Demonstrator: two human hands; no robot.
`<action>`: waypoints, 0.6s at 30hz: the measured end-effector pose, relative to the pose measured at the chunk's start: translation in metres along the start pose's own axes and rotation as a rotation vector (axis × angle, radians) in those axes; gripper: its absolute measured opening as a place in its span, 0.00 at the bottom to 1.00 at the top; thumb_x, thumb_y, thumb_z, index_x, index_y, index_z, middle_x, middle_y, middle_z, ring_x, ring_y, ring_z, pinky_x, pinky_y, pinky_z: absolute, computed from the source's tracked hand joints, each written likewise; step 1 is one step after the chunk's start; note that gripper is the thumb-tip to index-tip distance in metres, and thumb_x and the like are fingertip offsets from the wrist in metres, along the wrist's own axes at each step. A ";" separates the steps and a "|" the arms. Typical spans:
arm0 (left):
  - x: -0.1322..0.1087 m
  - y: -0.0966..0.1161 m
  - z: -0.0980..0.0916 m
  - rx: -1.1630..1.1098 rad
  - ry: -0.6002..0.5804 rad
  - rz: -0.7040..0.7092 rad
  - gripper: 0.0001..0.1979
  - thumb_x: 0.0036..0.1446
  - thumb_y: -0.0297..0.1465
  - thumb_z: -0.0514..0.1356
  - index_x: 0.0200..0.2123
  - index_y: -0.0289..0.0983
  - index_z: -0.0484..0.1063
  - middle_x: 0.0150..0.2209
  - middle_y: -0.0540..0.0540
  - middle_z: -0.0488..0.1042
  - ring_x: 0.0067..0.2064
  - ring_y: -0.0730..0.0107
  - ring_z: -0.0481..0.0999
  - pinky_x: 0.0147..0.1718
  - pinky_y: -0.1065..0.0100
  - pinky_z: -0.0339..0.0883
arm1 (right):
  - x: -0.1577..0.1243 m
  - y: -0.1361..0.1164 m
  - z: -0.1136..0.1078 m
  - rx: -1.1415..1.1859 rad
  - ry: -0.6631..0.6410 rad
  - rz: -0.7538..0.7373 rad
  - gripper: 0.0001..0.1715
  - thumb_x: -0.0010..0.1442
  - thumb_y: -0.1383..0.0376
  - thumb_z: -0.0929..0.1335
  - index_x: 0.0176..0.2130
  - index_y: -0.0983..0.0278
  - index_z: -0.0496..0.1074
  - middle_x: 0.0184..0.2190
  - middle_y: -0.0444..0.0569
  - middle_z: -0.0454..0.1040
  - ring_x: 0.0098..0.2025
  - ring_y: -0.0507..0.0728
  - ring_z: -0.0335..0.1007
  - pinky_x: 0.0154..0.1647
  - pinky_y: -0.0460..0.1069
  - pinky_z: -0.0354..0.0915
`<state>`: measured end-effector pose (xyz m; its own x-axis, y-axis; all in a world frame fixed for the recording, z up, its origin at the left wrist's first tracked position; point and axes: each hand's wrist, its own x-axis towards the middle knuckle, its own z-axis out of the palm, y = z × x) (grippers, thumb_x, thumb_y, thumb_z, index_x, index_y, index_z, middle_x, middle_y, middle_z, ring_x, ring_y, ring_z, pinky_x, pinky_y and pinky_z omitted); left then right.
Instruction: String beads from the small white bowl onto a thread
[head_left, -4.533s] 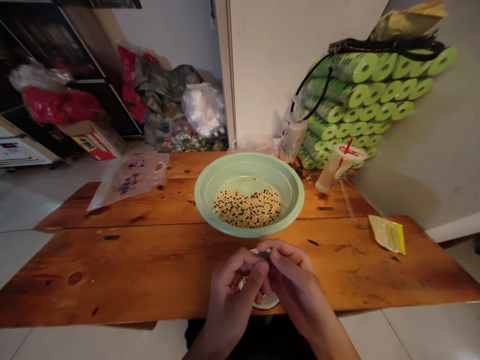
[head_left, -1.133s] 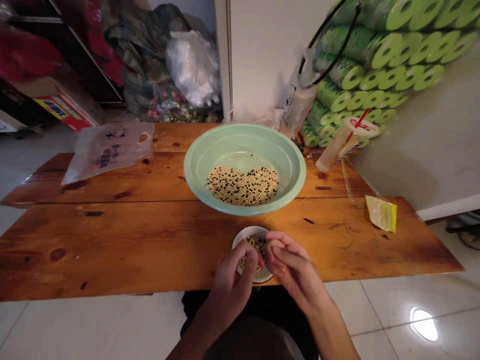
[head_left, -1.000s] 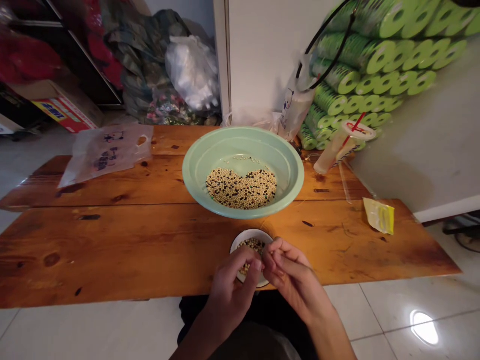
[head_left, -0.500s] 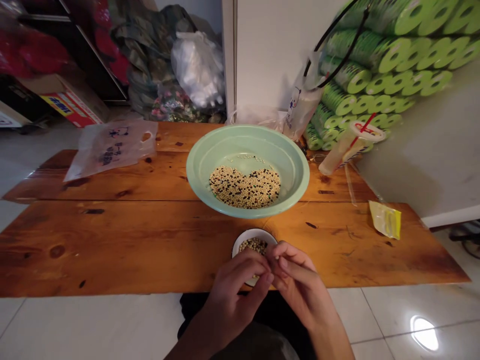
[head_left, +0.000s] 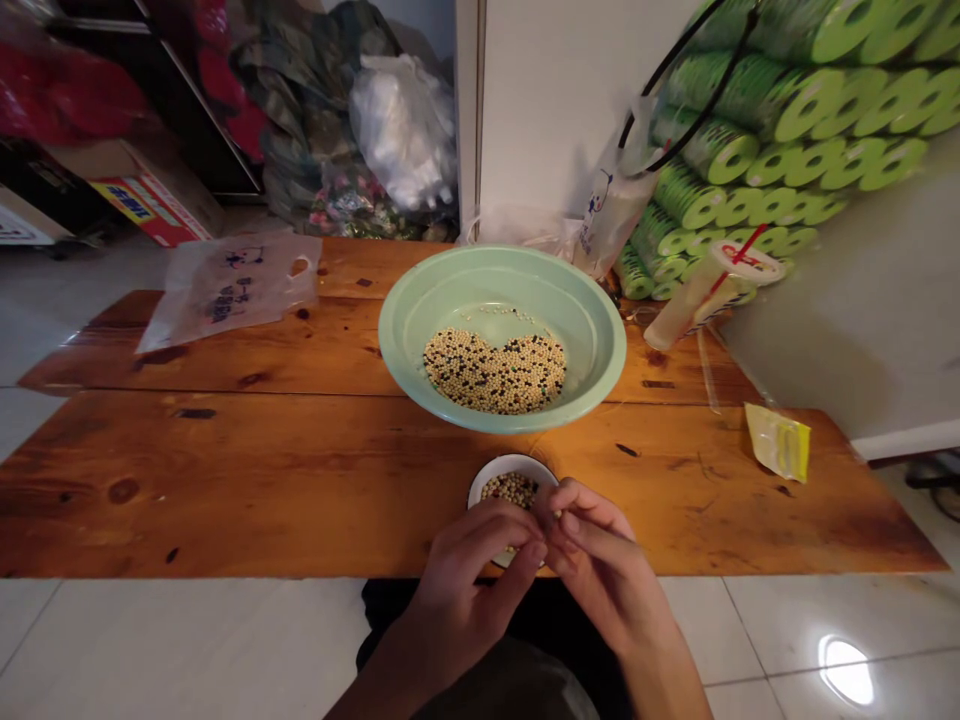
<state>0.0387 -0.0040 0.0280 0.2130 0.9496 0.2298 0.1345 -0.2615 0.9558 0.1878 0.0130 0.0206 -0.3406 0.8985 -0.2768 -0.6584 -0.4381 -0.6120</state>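
The left hand [head_left: 466, 582] and the right hand [head_left: 600, 565] are close together at the near edge of the worktop [head_left: 225, 480], and their fingertips meet over a small white dish [head_left: 504, 462]. Both grips are curled closed, but the fingers hide the space between them, so I cannot tell if they hold a grain. Pale and dark round grains [head_left: 510, 489] lie in the dish, partly under the left hand. Just beyond the dish stands a green bowl [head_left: 502, 262] with more mixed grains [head_left: 495, 372] in its middle. Such small round grains can roll easily, so it seems best to keep the fingertips low over the dish and to press them lightly and slowly.
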 end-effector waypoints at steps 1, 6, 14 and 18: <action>0.000 0.000 0.000 0.004 -0.002 -0.005 0.07 0.61 0.24 0.57 0.32 0.37 0.73 0.34 0.49 0.76 0.39 0.75 0.75 0.43 0.75 0.67 | 0.000 0.000 -0.001 -0.005 0.001 0.001 0.02 0.53 0.69 0.73 0.32 0.65 0.78 0.26 0.43 0.66 0.26 0.46 0.57 0.25 0.41 0.55; -0.002 -0.002 0.001 0.012 -0.017 -0.040 0.08 0.62 0.26 0.56 0.31 0.36 0.73 0.35 0.48 0.76 0.40 0.73 0.75 0.43 0.73 0.66 | -0.003 0.000 -0.003 -0.109 0.045 0.008 0.03 0.52 0.66 0.74 0.31 0.63 0.78 0.28 0.44 0.67 0.28 0.47 0.57 0.27 0.42 0.55; 0.000 -0.009 0.001 0.072 -0.025 -0.212 0.12 0.63 0.32 0.55 0.29 0.36 0.72 0.30 0.50 0.73 0.34 0.74 0.73 0.37 0.75 0.64 | -0.001 -0.001 -0.013 -0.381 0.045 0.085 0.08 0.56 0.61 0.73 0.36 0.63 0.78 0.20 0.40 0.57 0.23 0.46 0.46 0.22 0.45 0.42; 0.001 -0.019 0.002 0.124 -0.040 -0.185 0.10 0.63 0.32 0.55 0.31 0.37 0.72 0.33 0.50 0.74 0.38 0.73 0.74 0.40 0.74 0.64 | 0.002 0.004 -0.019 -0.474 0.116 0.026 0.11 0.56 0.59 0.72 0.31 0.65 0.74 0.18 0.37 0.53 0.21 0.46 0.42 0.21 0.46 0.39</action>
<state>0.0378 0.0014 0.0093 0.2111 0.9765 0.0426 0.2923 -0.1046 0.9506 0.1973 0.0134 0.0033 -0.2578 0.8962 -0.3610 -0.2638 -0.4247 -0.8661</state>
